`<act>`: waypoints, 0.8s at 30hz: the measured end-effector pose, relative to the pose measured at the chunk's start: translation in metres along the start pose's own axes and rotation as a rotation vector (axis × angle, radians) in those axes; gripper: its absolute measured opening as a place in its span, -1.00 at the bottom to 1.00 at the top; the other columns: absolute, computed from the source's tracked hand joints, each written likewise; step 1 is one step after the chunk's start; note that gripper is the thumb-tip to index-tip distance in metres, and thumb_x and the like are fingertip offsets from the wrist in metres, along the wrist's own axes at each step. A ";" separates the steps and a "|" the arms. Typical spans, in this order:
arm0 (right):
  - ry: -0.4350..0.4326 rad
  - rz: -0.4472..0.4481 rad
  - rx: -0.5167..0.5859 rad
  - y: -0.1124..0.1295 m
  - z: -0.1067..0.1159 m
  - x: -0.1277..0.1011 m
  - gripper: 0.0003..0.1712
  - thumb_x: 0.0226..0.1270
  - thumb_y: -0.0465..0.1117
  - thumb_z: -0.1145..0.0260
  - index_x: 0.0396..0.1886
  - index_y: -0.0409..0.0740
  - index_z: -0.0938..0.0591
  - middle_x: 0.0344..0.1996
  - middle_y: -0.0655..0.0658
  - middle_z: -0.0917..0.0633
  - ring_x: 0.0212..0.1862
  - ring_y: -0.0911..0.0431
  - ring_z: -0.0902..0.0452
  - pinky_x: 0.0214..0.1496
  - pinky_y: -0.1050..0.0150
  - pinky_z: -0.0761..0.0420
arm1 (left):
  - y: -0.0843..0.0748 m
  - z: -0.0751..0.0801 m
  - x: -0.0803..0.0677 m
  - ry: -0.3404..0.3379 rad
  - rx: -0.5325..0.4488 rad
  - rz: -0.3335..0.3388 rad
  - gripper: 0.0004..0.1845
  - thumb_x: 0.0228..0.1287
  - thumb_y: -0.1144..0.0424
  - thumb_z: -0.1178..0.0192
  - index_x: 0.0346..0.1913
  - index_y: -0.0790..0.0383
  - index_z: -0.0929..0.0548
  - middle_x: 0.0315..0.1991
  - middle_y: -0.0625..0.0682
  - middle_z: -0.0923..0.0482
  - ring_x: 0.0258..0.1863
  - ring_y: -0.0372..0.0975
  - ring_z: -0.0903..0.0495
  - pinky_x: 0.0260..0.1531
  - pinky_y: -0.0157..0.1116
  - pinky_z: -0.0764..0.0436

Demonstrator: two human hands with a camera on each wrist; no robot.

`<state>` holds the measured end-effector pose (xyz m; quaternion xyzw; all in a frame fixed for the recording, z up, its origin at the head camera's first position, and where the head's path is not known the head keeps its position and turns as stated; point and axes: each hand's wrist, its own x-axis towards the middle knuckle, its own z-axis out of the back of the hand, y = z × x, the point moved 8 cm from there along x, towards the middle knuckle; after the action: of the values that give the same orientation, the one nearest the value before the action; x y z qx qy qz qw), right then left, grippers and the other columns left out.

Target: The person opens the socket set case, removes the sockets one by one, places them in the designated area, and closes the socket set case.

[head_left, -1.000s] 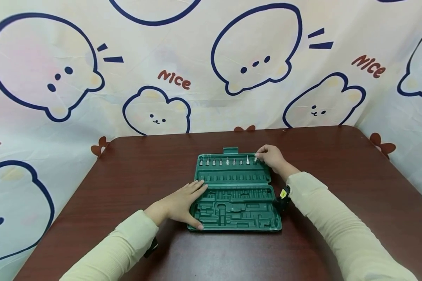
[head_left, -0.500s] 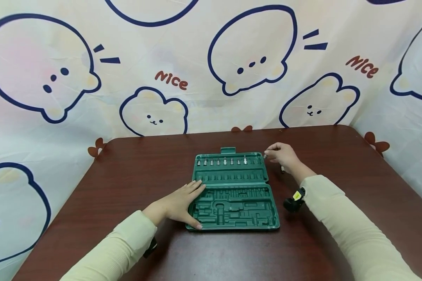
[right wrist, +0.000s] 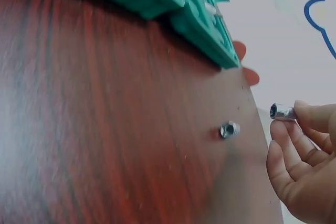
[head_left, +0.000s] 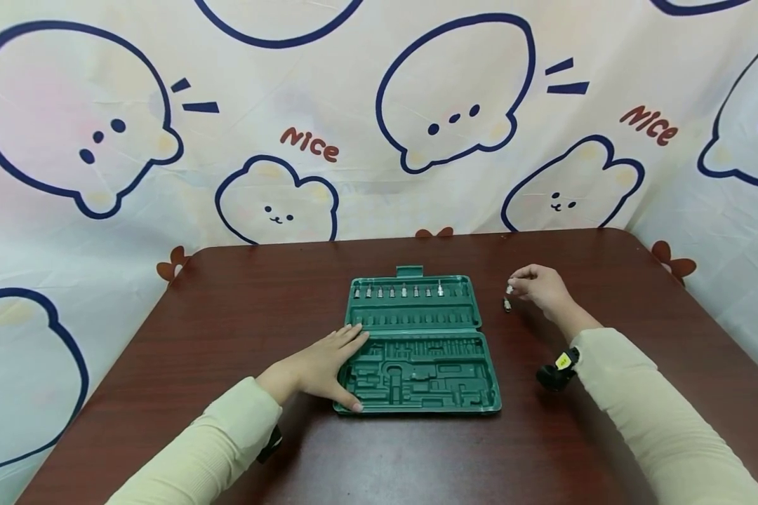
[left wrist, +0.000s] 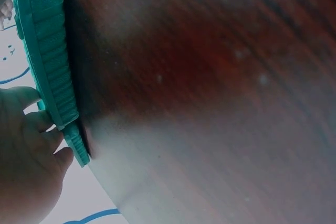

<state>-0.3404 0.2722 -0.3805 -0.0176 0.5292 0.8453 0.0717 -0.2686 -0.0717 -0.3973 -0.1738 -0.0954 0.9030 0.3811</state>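
Observation:
A green plastic tool case (head_left: 417, 322) lies opened flat on the table, with a row of small metal sockets (head_left: 403, 290) in its far half. My left hand (head_left: 321, 363) rests with spread fingers on the case's left edge; the left wrist view shows this hand (left wrist: 31, 150) against the case's side (left wrist: 52, 61). To the right of the case, my right hand (head_left: 543, 289) pinches a small silver socket (right wrist: 283, 112) between thumb and fingers, above the table. A second socket (right wrist: 229, 129) lies on the table just below it.
The brown wooden table (head_left: 259, 301) runs back to a cloth backdrop (head_left: 366, 189) printed with cartoon bears. Many moulded slots in the near half of the case hold nothing. A black camera (head_left: 557, 375) is strapped to my right wrist.
My right hand has pulled a socket from the right end of the case's far row and carried it right, over the loose socket. The left hand has stayed on the case.

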 end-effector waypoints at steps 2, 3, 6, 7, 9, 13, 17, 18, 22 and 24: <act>-0.001 0.004 -0.033 -0.003 0.003 -0.001 -0.70 0.25 -0.22 -0.10 -0.15 -0.40 -0.42 -0.32 -0.20 -0.52 -0.35 0.12 -0.48 -0.23 0.21 -0.49 | -0.001 0.000 0.000 0.000 -0.005 -0.002 0.21 -0.33 -0.41 -0.14 0.34 0.18 0.12 0.33 0.11 0.26 0.29 -0.07 0.25 0.17 -0.10 0.10; -0.001 0.009 -0.046 -0.004 0.004 -0.002 -0.71 0.24 -0.23 -0.10 -0.16 -0.39 -0.41 -0.34 -0.19 -0.52 -0.36 0.12 -0.47 -0.24 0.22 -0.49 | -0.001 0.000 0.000 0.001 -0.008 -0.002 0.21 -0.33 -0.41 -0.15 0.34 0.18 0.12 0.33 0.11 0.26 0.29 -0.06 0.25 0.17 -0.10 0.10; 0.004 0.021 -0.073 -0.006 0.006 -0.004 -0.74 0.23 -0.26 -0.11 -0.20 -0.39 -0.40 -0.40 -0.17 -0.52 -0.38 0.11 -0.47 -0.26 0.21 -0.48 | -0.002 0.000 -0.001 0.002 -0.010 -0.002 0.21 -0.32 -0.40 -0.15 0.34 0.18 0.12 0.33 0.11 0.26 0.29 -0.06 0.24 0.17 -0.10 0.10; 0.008 0.027 -0.078 -0.006 0.006 -0.004 -0.74 0.23 -0.27 -0.12 -0.20 -0.40 -0.39 -0.41 -0.17 -0.52 -0.39 0.11 -0.47 -0.26 0.20 -0.47 | -0.002 0.001 -0.001 0.002 -0.010 -0.003 0.20 -0.32 -0.40 -0.15 0.34 0.18 0.12 0.33 0.11 0.26 0.29 -0.06 0.24 0.17 -0.10 0.10; 0.018 0.037 -0.095 -0.007 0.007 -0.004 -0.75 0.23 -0.28 -0.11 -0.21 -0.41 -0.39 -0.41 -0.17 -0.52 -0.38 0.11 -0.46 -0.26 0.19 -0.47 | -0.002 0.001 -0.001 0.002 -0.008 -0.002 0.20 -0.32 -0.40 -0.15 0.34 0.18 0.12 0.33 0.12 0.26 0.29 -0.05 0.24 0.17 -0.10 0.10; 0.053 0.045 -0.173 -0.012 0.005 -0.002 -0.78 0.24 -0.29 -0.09 -0.21 -0.38 -0.40 -0.38 -0.19 -0.52 -0.37 0.06 -0.43 -0.31 0.22 -0.44 | -0.003 0.002 -0.001 0.006 -0.009 -0.002 0.19 -0.31 -0.38 -0.16 0.34 0.20 0.11 0.33 0.13 0.25 0.28 -0.04 0.23 0.17 -0.09 0.11; 0.085 0.061 -0.258 -0.017 0.001 0.002 -0.82 0.24 -0.31 -0.07 -0.23 -0.36 -0.42 -0.42 -0.18 -0.51 -0.37 0.02 -0.40 -0.37 0.25 -0.42 | -0.003 0.003 -0.001 0.010 -0.009 0.000 0.19 -0.30 -0.38 -0.17 0.34 0.20 0.10 0.33 0.14 0.25 0.28 -0.03 0.23 0.17 -0.08 0.11; 0.090 0.066 -0.272 -0.018 0.000 0.003 -0.82 0.24 -0.31 -0.07 -0.24 -0.36 -0.42 -0.43 -0.17 -0.50 -0.37 0.01 -0.40 -0.38 0.25 -0.42 | -0.003 0.003 -0.001 0.010 -0.009 0.000 0.19 -0.30 -0.38 -0.17 0.34 0.20 0.10 0.33 0.14 0.25 0.28 -0.03 0.23 0.17 -0.08 0.11; 0.111 0.073 -0.313 -0.018 -0.003 0.006 -0.82 0.23 -0.32 -0.08 -0.23 -0.37 -0.42 -0.43 -0.19 -0.50 -0.39 0.01 -0.42 -0.41 0.24 -0.42 | -0.003 0.002 -0.001 0.014 -0.012 0.004 0.19 -0.30 -0.38 -0.16 0.34 0.19 0.11 0.33 0.12 0.26 0.29 -0.04 0.24 0.17 -0.09 0.11; 0.122 0.072 -0.334 -0.019 -0.004 0.008 -0.81 0.22 -0.33 -0.08 -0.23 -0.38 -0.42 -0.42 -0.21 -0.51 -0.39 0.02 -0.43 -0.42 0.23 -0.41 | -0.004 0.003 -0.001 0.014 -0.015 0.005 0.18 -0.30 -0.38 -0.17 0.34 0.18 0.11 0.33 0.11 0.27 0.29 -0.05 0.24 0.17 -0.09 0.11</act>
<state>-0.3462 0.2772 -0.3998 -0.0613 0.3851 0.9208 0.0052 -0.2663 -0.0698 -0.3935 -0.1831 -0.0991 0.9019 0.3784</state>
